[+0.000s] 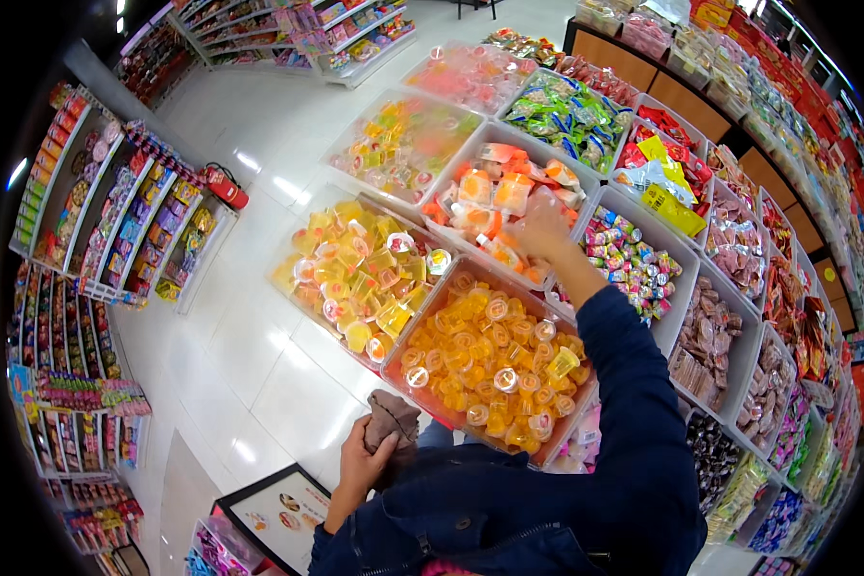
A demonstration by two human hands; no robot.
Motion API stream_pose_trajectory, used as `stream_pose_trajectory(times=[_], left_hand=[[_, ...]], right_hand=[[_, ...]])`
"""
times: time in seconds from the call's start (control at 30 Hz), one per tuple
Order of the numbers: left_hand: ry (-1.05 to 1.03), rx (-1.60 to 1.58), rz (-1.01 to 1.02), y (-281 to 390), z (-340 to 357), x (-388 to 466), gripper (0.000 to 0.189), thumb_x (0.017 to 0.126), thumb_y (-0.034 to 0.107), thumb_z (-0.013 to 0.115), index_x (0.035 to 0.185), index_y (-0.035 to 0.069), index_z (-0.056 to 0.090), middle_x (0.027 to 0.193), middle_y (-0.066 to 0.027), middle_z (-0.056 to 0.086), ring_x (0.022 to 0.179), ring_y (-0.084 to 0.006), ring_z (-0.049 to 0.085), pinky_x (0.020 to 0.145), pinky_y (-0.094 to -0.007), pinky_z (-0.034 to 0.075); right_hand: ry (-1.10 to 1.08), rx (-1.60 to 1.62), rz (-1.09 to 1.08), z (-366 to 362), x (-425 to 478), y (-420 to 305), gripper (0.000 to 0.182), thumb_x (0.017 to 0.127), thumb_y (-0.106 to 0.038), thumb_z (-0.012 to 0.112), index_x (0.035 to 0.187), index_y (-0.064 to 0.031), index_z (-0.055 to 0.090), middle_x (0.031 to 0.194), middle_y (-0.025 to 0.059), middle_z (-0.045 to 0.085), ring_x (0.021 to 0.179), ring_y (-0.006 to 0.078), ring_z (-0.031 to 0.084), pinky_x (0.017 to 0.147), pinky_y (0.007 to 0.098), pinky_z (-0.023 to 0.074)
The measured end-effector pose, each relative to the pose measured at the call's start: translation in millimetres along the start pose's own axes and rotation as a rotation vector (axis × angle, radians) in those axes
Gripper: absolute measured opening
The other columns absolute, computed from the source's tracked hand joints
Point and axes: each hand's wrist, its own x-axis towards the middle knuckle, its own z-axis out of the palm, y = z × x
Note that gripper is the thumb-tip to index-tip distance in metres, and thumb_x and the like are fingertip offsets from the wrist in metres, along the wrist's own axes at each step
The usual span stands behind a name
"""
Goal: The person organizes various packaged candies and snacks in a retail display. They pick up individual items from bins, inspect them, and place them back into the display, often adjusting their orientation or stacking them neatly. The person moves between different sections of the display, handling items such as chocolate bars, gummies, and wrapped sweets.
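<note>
My left hand [362, 457] grips a bunched grey-brown cloth [390, 419] close to my body. My right arm reaches forward over the bins. At its end my right hand [543, 223], blurred, is at the right side of a clear plastic bin [443, 229] of orange-and-white packets [513, 193]. Its fingers are not sharp enough to show whether they hold a packet. Directly before me stands a bin of orange jelly cups [486, 353]. Left of that is a bin of yellow jelly cups [353, 270]. Small wrapped candies [630, 255] fill the bin right of my right hand.
Further bins hold green packets [569, 119], red and yellow bags [666, 176] and brown packets [709, 338]. A framed sign [277, 515] stands at lower left. Across the tiled floor [237, 360] are stocked shelves [108, 209] and a red fire extinguisher [227, 189].
</note>
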Motion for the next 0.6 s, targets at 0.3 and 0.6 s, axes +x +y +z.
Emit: stream_pose_trajectory(times=[0.3, 0.6], left_hand=[[-0.075, -0.035, -0.005, 12.8, -5.4, 14.0, 0.049, 0.083, 0.024, 0.076, 0.120, 0.000, 0.056, 0.102, -0.0192, 0.068, 0.093, -0.0260, 0.068, 0.081, -0.0333, 0.052], [-0.059, -0.004, 0.017, -17.5, -51.1, 43.1, 0.049, 0.083, 0.025, 0.075, 0.121, 0.000, 0.056, 0.103, -0.0181, 0.067, 0.094, -0.0273, 0.066, 0.082, -0.0340, 0.052]], right_hand=[[0.287, 0.079, 0.090, 38.8, 27.7, -17.8, 0.092, 0.091, -0.068, 0.039, 0.152, -0.0019, 0.020, 0.159, 0.0265, 0.009, 0.147, 0.0428, 0.006, 0.112, 0.0665, 0.0052], [0.085, 0.027, -0.150, 27.6, 28.9, -77.9, 0.082, 0.095, -0.059, 0.041, 0.151, -0.0023, 0.024, 0.157, 0.0280, 0.016, 0.147, 0.0426, 0.012, 0.112, 0.0664, 0.0092]])
